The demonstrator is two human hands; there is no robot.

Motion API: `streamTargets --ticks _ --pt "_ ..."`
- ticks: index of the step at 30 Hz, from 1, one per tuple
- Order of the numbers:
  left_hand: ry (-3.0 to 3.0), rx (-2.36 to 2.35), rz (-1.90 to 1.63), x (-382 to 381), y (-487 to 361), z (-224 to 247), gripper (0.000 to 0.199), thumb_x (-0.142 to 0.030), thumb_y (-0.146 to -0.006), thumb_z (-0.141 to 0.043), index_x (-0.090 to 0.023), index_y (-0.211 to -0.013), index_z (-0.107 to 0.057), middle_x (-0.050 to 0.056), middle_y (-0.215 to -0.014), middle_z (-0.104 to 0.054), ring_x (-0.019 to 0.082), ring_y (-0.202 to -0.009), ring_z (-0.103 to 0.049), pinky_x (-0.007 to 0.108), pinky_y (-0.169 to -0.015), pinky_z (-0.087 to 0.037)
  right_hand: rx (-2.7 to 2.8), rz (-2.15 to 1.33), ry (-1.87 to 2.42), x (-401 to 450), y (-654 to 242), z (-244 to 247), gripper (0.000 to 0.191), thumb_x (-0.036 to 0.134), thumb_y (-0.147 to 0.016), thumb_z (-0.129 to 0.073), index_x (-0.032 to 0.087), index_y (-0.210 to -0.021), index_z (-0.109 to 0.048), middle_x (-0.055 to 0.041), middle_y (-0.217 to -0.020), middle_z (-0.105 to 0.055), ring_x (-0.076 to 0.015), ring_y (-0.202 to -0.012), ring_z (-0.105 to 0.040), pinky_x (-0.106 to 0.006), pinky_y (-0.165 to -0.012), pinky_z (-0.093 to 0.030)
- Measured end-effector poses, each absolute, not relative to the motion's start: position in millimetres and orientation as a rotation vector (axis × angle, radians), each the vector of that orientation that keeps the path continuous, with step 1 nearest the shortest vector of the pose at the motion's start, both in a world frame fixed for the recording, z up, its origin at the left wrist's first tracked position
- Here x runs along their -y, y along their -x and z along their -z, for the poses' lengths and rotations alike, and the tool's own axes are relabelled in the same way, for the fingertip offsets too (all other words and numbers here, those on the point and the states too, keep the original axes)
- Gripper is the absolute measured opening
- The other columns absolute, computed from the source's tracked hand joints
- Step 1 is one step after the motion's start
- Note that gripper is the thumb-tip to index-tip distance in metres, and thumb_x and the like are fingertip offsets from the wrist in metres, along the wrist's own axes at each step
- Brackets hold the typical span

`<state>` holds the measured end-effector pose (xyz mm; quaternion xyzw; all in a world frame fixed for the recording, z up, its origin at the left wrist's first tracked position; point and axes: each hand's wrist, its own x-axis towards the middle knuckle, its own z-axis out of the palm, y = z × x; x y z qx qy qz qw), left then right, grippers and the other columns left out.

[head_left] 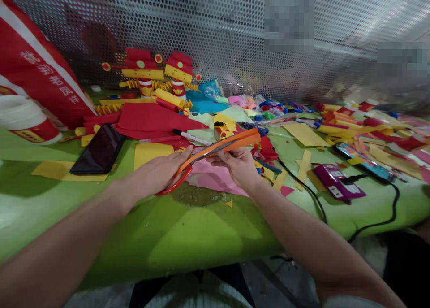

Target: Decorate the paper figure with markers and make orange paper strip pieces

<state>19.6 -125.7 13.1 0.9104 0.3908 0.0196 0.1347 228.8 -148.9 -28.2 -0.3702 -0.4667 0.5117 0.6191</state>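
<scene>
My left hand (164, 170) is closed round the red handles of a pair of scissors (175, 185). Their blades point away to the right and lie along a strip of orange paper (249, 138). With fingers and thumb pinched, my right hand (242, 168) grips that orange paper from its lower edge. Both hands are above the green table, over a sheet of pink paper (215, 177). Whether the blades are fully closed on the paper I cannot tell. A black and white marker (195, 137) lies just beyond the blades.
A black phone (99, 150) and a paper cup (30, 122) stand to the left. Red paper (148, 119) and red-and-yellow paper models (144, 68) are behind. On the right are a purple power adapter (337, 182) with black cables and another phone (364, 162). Perforated metal (215, 34) closes off the back.
</scene>
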Motion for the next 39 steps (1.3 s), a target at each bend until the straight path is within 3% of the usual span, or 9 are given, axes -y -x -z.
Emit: streamTargets --ticks 6,12,17,22,29,39 --pt "-2.624 -1.168 0.049 128.6 -20.2 -16.7 0.056 -0.016 -0.090 -0.029 -0.014 -0.145 -0.017 0.018 -0.145 -0.033 0.032 -0.124 -0.044 0.045 -0.100 -0.035 1.094 -1.179 0.816 149.4 -228.8 28.7 0.021 0.040 -0.064 -0.075 0.023 -0.074 -0.069 0.0014 -0.062 -0.070 -0.0155 -0.059 -0.069 -0.028 -0.057 -0.059" --pt "-2.663 -1.116 0.039 127.0 -19.6 -17.7 0.055 -0.018 -0.089 -0.025 -0.011 -0.144 -0.020 0.017 -0.144 -0.037 0.028 -0.127 -0.042 0.041 -0.102 -0.034 1.091 -1.193 0.819 149.2 -230.2 29.0 0.020 0.040 -0.064 -0.075 0.022 -0.072 -0.070 0.0006 -0.060 -0.070 -0.0163 -0.058 -0.068 -0.030 -0.058 -0.059" --pt "-2.625 -1.147 0.058 124.9 -19.1 -15.0 0.058 -0.018 -0.086 -0.030 -0.020 -0.144 -0.021 0.010 -0.139 -0.046 0.024 -0.120 -0.050 0.036 -0.098 -0.038 1.094 -1.204 0.838 149.1 -228.2 29.0 0.022 0.042 -0.062 -0.077 0.022 -0.066 -0.069 -0.0005 -0.062 -0.071 -0.0159 -0.058 -0.068 -0.028 -0.056 -0.058" --pt "-2.600 -1.150 -0.006 124.0 -17.6 -8.4 0.056 -0.021 -0.088 -0.028 -0.027 -0.143 -0.021 0.006 -0.140 -0.045 0.023 -0.121 -0.049 0.036 -0.098 -0.039 1.080 -1.187 0.856 149.1 -227.4 28.4 0.023 0.043 -0.060 -0.077 0.022 -0.064 -0.069 0.0003 -0.060 -0.070 -0.0158 -0.056 -0.067 -0.029 -0.056 -0.058" --pt "-2.561 -1.110 -0.029 124.8 -17.1 -6.5 0.053 -0.027 -0.090 -0.027 -0.027 -0.143 -0.023 0.006 -0.144 -0.039 0.024 -0.124 -0.046 0.038 -0.101 -0.035 1.071 -1.176 0.864 150.5 -226.4 26.7 0.023 0.043 -0.059 -0.077 0.022 -0.063 -0.069 0.0003 -0.059 -0.070 -0.0157 -0.057 -0.067 -0.029 -0.055 -0.058" --pt "-2.545 -1.101 -0.083 122.2 -16.1 -4.3 0.053 -0.029 -0.089 -0.032 -0.029 -0.142 -0.027 0.005 -0.135 -0.051 0.024 -0.115 -0.054 0.037 -0.096 -0.041 1.082 -1.164 0.872 151.2 -226.1 28.3 0.023 0.043 -0.060 -0.077 0.022 -0.064 -0.069 -0.0001 -0.061 -0.071 -0.0162 -0.058 -0.068 -0.030 -0.058 -0.058"
